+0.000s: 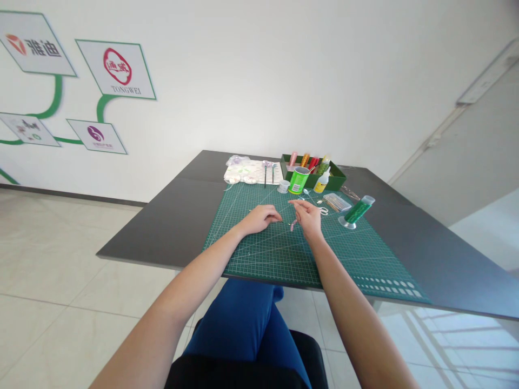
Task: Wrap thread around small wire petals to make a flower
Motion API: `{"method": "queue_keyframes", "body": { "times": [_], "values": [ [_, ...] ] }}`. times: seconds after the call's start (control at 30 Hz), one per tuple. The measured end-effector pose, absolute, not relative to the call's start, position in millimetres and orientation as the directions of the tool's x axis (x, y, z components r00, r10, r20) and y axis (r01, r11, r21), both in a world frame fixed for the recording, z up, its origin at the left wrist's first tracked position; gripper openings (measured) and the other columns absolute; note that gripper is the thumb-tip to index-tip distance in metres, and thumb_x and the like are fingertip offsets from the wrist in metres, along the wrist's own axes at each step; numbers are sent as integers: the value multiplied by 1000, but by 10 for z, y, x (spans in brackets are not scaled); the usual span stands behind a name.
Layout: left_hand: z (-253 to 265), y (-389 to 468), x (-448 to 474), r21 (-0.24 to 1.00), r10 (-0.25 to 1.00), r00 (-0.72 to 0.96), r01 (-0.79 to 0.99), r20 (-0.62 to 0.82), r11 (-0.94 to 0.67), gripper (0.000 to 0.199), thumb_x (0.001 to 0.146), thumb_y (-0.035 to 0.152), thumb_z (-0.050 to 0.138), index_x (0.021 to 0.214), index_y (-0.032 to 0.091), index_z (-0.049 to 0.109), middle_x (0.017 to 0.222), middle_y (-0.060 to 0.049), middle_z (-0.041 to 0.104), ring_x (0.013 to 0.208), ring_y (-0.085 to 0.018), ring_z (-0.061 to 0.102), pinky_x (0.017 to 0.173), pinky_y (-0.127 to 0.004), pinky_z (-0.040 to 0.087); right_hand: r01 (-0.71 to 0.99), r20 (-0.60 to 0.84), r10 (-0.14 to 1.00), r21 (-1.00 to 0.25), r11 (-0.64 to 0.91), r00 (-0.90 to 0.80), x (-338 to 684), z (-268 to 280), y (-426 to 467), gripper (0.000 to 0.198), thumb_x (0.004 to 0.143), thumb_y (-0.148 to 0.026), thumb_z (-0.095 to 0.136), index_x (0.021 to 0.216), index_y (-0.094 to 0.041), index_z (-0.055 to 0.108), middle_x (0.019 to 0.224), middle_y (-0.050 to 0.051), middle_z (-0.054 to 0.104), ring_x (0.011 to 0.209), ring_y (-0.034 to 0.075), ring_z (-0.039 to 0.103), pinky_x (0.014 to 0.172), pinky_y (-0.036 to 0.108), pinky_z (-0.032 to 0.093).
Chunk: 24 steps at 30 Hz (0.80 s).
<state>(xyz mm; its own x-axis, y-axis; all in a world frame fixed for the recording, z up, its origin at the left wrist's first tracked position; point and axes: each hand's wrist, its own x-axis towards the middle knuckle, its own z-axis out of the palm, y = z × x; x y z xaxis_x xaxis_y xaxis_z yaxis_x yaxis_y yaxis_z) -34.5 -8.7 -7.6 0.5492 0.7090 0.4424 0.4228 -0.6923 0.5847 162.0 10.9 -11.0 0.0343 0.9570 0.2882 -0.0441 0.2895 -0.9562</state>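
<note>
Above the green cutting mat (275, 254), my left hand (263, 218) is closed in a pinch on one end of a thin dark stem (286, 223). My right hand (308, 219) pinches a narrow pinkish-lilac strip (293, 225) at the stem's other end, with its index finger stretched out. The strip hangs below the right fingertips; its exact kind is too small to tell. White-handled scissors (323, 210) lie just beyond my right hand. A clear box of slim tools (337, 202) is a little farther right.
A spool of green wire (357, 212) stands on the right of the mat. Behind are a bright green can (299, 180), a glue bottle (321, 181), a small white spool (284, 186) and a dark green box (340, 177) of coloured rolls. Two stemmed flowers (266, 164) lie on a white pad.
</note>
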Motion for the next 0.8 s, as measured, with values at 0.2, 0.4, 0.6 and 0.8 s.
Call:
{"method": "queue_keyframes", "body": {
  "times": [0.2,0.4,0.6,0.8],
  "values": [
    [-36,-105,-354,674,725,543,345,424,-653,17,91,11,61,96,16,77,94,-7,71,85,-15,65,82,-29,50,-109,255,967,-961,256,22,1618,-86,100,29,72,-39,72,86,-14,74,42,-10,33,39,7,23,41,24,15],
    [-31,-103,-359,730,739,527,288,420,-620,16,91,16,63,96,16,77,91,-6,70,83,-15,64,81,-29,50,-170,207,978,-964,206,9,1631,-74,90,30,71,-38,73,88,-13,75,41,-10,32,38,6,24,39,23,17],
    [-36,-96,-359,757,741,491,220,458,-615,13,89,19,66,94,17,78,88,-6,70,80,-15,62,78,-29,48,-160,164,986,-975,157,-31,1647,-91,108,33,71,-41,70,90,-14,75,42,-10,32,37,7,23,38,24,16],
    [0,-109,-356,793,777,422,191,466,-579,12,87,21,69,92,15,78,88,-6,70,78,-14,61,72,-27,46,-131,106,992,-987,96,-71,1626,-96,93,38,68,-41,71,92,-12,75,42,-10,34,37,6,21,39,24,12]
  ]
}}
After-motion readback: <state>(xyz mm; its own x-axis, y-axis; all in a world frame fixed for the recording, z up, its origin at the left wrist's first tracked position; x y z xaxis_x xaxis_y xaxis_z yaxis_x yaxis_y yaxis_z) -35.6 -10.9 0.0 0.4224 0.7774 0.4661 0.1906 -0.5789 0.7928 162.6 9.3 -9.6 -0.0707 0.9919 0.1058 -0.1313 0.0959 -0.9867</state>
